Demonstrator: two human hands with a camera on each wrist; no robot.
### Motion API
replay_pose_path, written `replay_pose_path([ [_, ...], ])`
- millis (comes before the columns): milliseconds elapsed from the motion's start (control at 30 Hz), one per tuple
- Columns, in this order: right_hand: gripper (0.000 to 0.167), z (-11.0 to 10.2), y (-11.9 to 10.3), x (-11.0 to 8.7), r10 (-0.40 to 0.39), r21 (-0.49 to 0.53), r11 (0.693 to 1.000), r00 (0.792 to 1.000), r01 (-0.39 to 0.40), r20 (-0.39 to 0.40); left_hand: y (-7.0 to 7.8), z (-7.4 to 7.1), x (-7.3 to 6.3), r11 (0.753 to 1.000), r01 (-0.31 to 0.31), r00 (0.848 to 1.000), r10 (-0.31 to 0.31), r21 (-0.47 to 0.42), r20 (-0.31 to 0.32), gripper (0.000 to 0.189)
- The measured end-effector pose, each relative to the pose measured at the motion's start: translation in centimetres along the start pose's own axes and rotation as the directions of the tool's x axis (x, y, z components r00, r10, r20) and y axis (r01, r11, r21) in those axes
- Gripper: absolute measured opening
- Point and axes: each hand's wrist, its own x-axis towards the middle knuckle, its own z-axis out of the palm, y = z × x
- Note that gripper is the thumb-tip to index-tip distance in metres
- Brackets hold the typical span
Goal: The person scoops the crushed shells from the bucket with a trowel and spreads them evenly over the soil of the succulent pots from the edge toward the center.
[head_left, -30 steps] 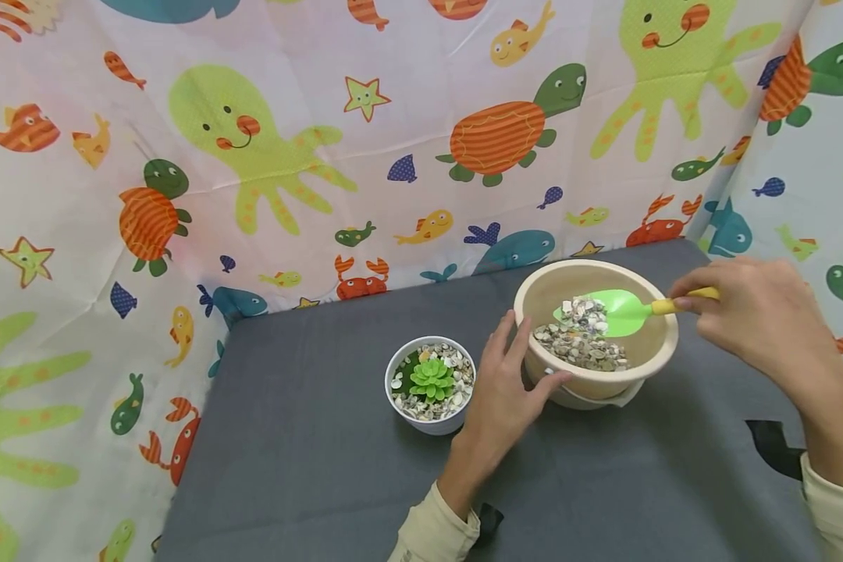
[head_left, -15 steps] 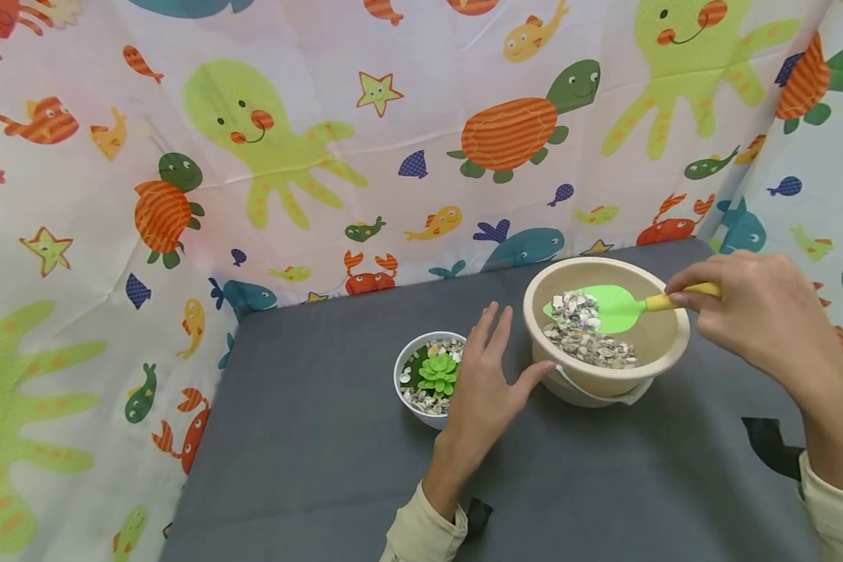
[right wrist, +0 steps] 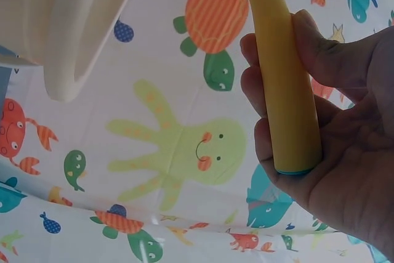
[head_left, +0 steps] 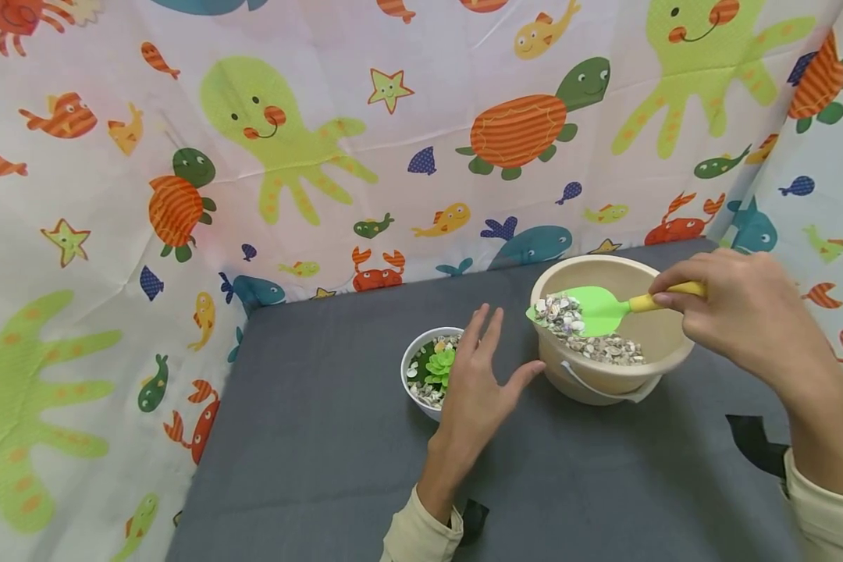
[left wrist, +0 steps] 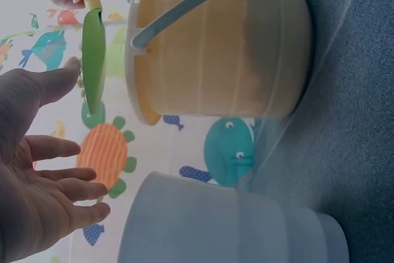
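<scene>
My right hand (head_left: 745, 312) grips the yellow handle (right wrist: 286, 84) of a toy shovel. Its green blade (head_left: 600, 311) carries a heap of small shells or stones (head_left: 560, 314) over the left rim of a cream bucket (head_left: 604, 381). More of the same bits (head_left: 614, 349) lie inside the bucket. My left hand (head_left: 474, 398) hovers with spread fingers between the bucket and a white pot (head_left: 409, 382), holding nothing. Part of the pot, with its green succulent (head_left: 439, 364) and shell bits, is hidden behind that hand. In the left wrist view the blade (left wrist: 93, 60) is above the left fingers.
Both containers stand on a grey cloth-covered table (head_left: 309, 437). A white curtain (head_left: 337, 179) printed with sea animals rises behind and at the sides. The bucket's white handle (head_left: 604, 390) hangs down at its front.
The loaded shovel has moved left, from inside the bucket to over its left rim. My left hand has drawn away from the bucket's side toward the pot. The whole view has shifted slightly.
</scene>
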Motion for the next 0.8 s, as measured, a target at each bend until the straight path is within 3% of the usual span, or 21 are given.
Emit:
replay_pose_path([
  [200,0.023,0.4,-0.4,0.2,-0.040,0.007,0.999,0.999,0.040,-0.033,-0.4,-0.2,-0.2,1.000,-0.014,1.000,0.014,-0.017,-0.021,0.084],
  [433,0.020,0.5,-0.9,0.4,-0.009,0.015,1.000,1.000,0.009,-0.001,-0.7,-0.7,-0.2,1.000,-0.005,0.999,0.005,-0.007,-0.035,0.086],
  [800,0.019,0.9,-1.6,0.8,-0.019,0.062,0.998,1.000,0.020,-0.012,-1.2,-1.3,-0.3,1.000,0.009,0.998,-0.009,-0.002,-0.054,0.089],
])
